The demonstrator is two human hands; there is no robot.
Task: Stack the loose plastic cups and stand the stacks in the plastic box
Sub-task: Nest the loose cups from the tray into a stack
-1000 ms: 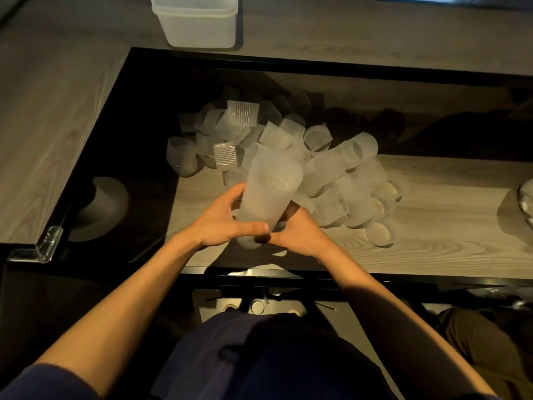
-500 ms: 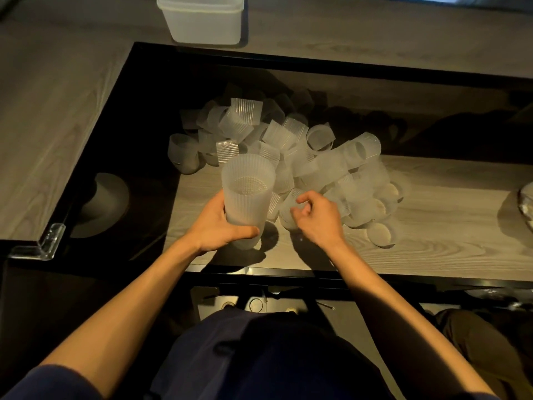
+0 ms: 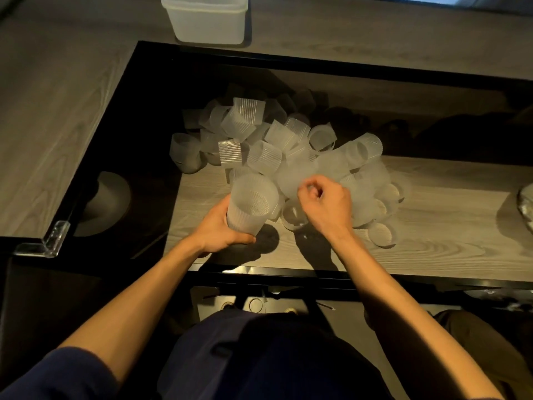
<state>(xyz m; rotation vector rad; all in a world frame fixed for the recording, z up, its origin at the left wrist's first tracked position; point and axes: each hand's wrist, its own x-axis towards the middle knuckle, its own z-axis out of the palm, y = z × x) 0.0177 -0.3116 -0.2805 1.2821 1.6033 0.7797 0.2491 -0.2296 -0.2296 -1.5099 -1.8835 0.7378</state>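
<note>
A heap of loose ribbed translucent plastic cups [image 3: 277,151] lies on the glass tabletop. My left hand [image 3: 222,229] grips the lower part of an upright stack of cups [image 3: 251,206] in front of the heap. To its right, my right hand [image 3: 326,203] pinches a blurred loose cup [image 3: 294,180] at the heap's near edge, lifted slightly. The translucent plastic box [image 3: 206,18] stands on the wooden top at the far edge, partly cut off by the frame.
The glass panel [image 3: 288,255] is framed by wooden surface [image 3: 49,111] on the left and far side. A clear plastic corner guard [image 3: 49,243] sits at the near left corner. A glass object [image 3: 526,203] shows at the right edge.
My right hand let go of the stack's base, reached right into the heap and picked up a loose cup. My left hand set the stack upright and keeps holding it.
</note>
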